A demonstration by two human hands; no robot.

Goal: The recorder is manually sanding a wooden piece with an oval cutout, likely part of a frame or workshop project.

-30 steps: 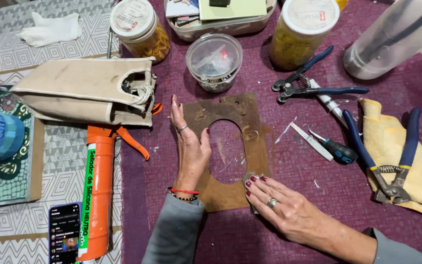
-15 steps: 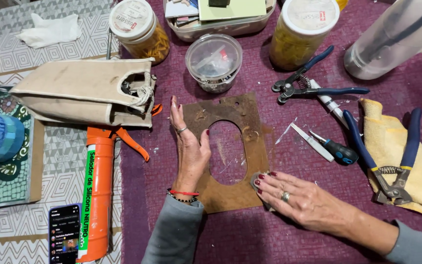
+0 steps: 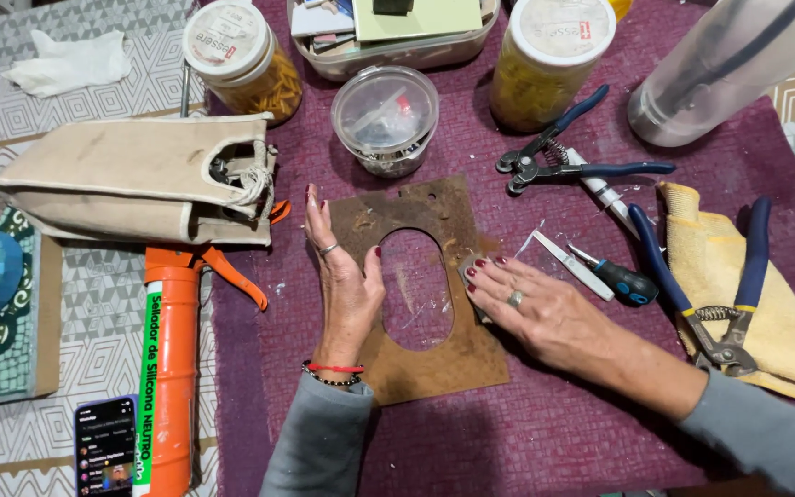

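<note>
A rusty brown metal plate (image 3: 434, 354) with an oval cut-out lies flat on the purple mat (image 3: 526, 433), near the middle of the table. The left hand (image 3: 342, 281) rests on the plate's left strip, open and flat, fingers together and pointing far, thumb lying along the edge of the oval hole. The right hand (image 3: 535, 308) comes in from the right and presses a small grey sanding pad (image 3: 467, 270) against the plate's right strip, fingers stretched over it; most of the pad is hidden under the fingertips. Just right of that hand lie a white craft knife (image 3: 574, 264) and a small blue-handled cutter (image 3: 626, 279). Farther right, blue-handled nippers (image 3: 710, 294) lie on a yellow cloth (image 3: 784, 331), and a second pair of blue-handled pliers (image 3: 570, 156) sits at the far side. Beyond the plate stands a clear plastic tub (image 3: 384, 118) of small bits, between two jars with white lids (image 3: 230, 48). To the left lie a beige canvas bag (image 3: 131, 179), an orange caulking gun (image 3: 169, 368) and a phone (image 3: 106, 446) at the near edge.
</note>
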